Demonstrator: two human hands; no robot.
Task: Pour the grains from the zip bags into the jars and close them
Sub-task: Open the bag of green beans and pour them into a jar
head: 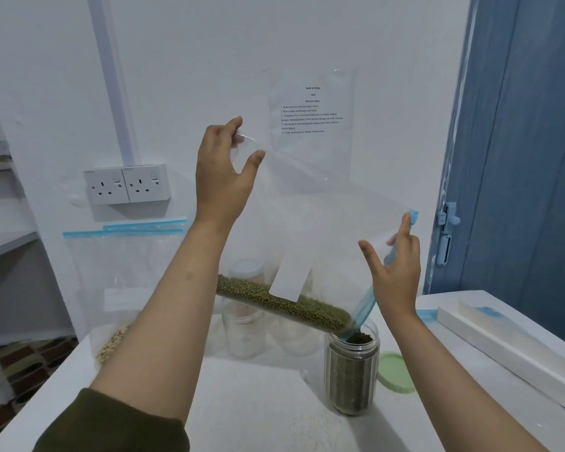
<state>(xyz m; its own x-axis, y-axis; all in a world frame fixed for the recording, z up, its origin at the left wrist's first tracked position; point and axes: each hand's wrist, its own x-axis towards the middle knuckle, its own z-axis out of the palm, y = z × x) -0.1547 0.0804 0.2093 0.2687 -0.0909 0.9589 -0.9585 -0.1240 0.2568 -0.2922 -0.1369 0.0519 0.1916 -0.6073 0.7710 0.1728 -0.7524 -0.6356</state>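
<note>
White painted wall [193, 44], evenly lit. White double wall socket [127, 184] under a white vertical cable conduit [110, 76]. Printed instruction sheet [310, 115] fixed to wall. Blue panelled door [519, 141] at right. White bench [470, 321]. Brown patterned tile floor [26, 357] lower left.

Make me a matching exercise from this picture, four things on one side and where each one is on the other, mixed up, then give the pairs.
Things:
1. clear zip bag of green grains
2. round pale green lid
3. clear plastic jar part-filled with green grains
4. white double wall socket

Places:
A. flat on the table, right of the jar
B. on the wall, left
C. held tilted in both hands
D. under the bag's blue-zipped mouth

Pairs: 1-C, 2-A, 3-D, 4-B
</note>
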